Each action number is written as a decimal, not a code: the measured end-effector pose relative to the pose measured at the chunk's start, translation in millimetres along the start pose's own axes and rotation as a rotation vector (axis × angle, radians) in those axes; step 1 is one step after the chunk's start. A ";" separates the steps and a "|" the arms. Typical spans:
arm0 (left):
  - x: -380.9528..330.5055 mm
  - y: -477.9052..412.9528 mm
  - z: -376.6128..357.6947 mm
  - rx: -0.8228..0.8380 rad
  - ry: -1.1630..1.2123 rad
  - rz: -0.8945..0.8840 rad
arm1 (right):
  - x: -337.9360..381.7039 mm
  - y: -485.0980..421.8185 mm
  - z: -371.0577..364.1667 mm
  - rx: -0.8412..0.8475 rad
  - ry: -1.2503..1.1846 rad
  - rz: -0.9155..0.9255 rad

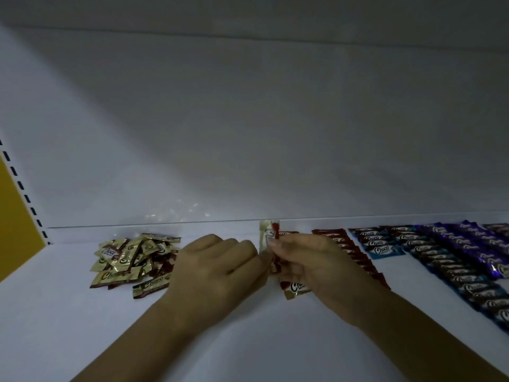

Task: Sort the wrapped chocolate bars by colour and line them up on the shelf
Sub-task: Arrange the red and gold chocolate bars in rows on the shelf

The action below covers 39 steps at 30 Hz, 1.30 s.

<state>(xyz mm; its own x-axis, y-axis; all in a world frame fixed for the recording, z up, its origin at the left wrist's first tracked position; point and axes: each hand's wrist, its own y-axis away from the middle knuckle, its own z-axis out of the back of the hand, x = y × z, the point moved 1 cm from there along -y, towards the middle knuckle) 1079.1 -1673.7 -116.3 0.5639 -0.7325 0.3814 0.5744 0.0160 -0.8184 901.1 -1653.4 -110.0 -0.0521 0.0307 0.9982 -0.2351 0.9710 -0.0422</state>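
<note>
Pinching a pale gold foil-wrapped chocolate bar [264, 236] upright in the left hand [217, 268] and a red foil-wrapped bar [276, 233] right beside it in the right hand [314, 268], just over the white shelf [82, 326], between the messy gold pile [132, 260] and the tidy red row [351, 253], blue rows [385, 250] and purple rows [468, 241].

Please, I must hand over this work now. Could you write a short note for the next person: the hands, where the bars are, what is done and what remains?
Left hand pinches a gold bar, held upright. Right hand pinches a red bar beside it.
A mixed pile of gold and dark red bars lies at the left of the shelf.
Done: red row, blue rows and purple rows on the right.
Left: place both held bars, then sort the pile.
</note>
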 end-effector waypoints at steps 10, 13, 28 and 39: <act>-11.3 18.5 -22.4 0.569 0.248 0.513 | 22.1 6.0 55.0 0.055 1.056 0.061; -12.6 21.2 -24.7 0.684 0.247 0.508 | 10.5 2.8 53.9 0.094 1.170 0.056; -29.5 18.2 -39.5 1.203 0.300 0.641 | 4.2 1.1 49.2 0.077 1.308 0.183; -30.1 15.0 -52.7 1.193 0.327 0.606 | 4.0 0.8 48.9 0.078 1.312 0.169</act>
<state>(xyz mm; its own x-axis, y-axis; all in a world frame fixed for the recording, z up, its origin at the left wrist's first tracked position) 1039.4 -1687.3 -162.7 0.8380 -0.5239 -0.1525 0.5409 0.8345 0.1053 853.3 -1664.1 -108.1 0.8743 0.3966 0.2798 -0.3755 0.9180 -0.1276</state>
